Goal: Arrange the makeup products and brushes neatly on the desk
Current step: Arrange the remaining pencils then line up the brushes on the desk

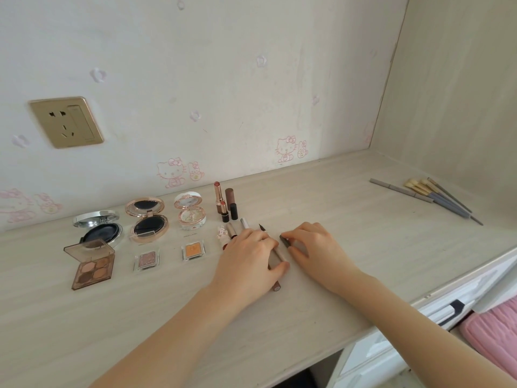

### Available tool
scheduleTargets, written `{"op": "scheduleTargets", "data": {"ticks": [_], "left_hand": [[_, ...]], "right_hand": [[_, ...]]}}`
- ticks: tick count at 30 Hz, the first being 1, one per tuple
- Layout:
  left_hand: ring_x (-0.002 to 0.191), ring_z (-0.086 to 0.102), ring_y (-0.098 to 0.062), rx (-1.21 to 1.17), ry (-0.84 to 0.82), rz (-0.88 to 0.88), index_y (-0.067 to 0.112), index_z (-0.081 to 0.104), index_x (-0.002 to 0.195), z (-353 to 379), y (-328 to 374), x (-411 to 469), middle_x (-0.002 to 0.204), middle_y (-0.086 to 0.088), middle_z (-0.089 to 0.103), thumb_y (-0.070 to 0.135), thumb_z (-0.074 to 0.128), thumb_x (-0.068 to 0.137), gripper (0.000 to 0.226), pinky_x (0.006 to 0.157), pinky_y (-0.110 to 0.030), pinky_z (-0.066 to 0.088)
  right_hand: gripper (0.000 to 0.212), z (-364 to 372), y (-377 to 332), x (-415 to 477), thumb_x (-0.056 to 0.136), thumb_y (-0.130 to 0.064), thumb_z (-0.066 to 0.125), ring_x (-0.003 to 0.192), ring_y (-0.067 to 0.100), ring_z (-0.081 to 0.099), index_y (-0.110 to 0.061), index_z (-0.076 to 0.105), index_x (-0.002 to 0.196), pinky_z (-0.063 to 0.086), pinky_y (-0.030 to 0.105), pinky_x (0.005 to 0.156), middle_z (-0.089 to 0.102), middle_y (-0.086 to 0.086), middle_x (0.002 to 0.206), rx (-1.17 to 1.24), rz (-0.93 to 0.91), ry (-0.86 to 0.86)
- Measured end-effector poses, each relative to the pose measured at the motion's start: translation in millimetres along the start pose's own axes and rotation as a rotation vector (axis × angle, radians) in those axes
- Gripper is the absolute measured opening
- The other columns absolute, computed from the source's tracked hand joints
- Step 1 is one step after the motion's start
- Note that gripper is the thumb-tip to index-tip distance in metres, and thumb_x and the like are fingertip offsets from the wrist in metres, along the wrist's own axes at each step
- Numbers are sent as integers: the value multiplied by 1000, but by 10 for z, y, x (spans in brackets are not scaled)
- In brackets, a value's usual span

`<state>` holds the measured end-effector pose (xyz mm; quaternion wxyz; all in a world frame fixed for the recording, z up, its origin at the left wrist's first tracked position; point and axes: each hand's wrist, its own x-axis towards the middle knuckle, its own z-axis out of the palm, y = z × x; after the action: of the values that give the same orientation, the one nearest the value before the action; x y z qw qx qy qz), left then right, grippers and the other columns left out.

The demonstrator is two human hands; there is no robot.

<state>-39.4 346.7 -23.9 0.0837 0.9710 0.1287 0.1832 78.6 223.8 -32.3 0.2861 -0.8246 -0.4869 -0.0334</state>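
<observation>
We are midway through lining up the slim pens on the table (363, 256). Nearest us, our left hand (246, 256) curls its fingers over the brown liner pen (276, 284), which runs from 6 to 12 o'clock with its fine tip pointing away. Just beside it, our right hand (313, 247) pinches the dark far end of the beige pen (280, 255). That pen leans towards 1 o'clock, so next we should swing it parallel. The lipsticks (223, 203) stand at 11 o'clock. The brushes (436, 197) lie unsorted far off at 2 o'clock.

Forearms (173, 323) bare; left grip (249, 256), right grip (313, 247) bare.
</observation>
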Motion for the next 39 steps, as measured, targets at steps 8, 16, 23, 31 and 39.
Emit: {"op": "scheduleTargets", "data": {"ticks": [8,16,23,31,39], "left_hand": [[117,44,-11,7,13,-40,23,61,117,-27,-35,-7,116,11,58,49,53,84,42,98,-27,38],[117,43,-9,-21,40,-32,22,64,112,-84,-30,38,116,12,57,43,53,87,34,93,-25,41],[122,40,-7,-77,8,25,21,61,117,3,178,321,121,12,58,27,49,91,29,89,-29,45],[120,44,-19,-39,-118,197,16,60,119,297,703,1069,119,1,60,16,46,90,32,86,-40,48],[121,45,-22,-258,-160,187,15,58,123,819,1148,1731,128,-3,55,13,45,91,34,97,-41,43]], "right_hand": [[29,104,-115,100,91,-9,56,101,24,52,-16,67,116,42,29,88,64,4,107,61,-73,-12],[30,31,17,46,92,-11,54,108,18,55,-14,64,120,36,14,89,67,1,111,65,-41,6],[32,-294,392,-73,94,-17,54,116,17,54,-16,61,124,41,24,95,65,1,117,-1,78,39],[34,-878,1099,-168,95,-25,50,112,23,55,-21,56,128,47,39,96,58,4,124,-227,255,32],[33,-1236,1770,-134,93,-23,52,115,28,54,-18,60,125,50,40,89,60,8,124,-363,346,148]]}}
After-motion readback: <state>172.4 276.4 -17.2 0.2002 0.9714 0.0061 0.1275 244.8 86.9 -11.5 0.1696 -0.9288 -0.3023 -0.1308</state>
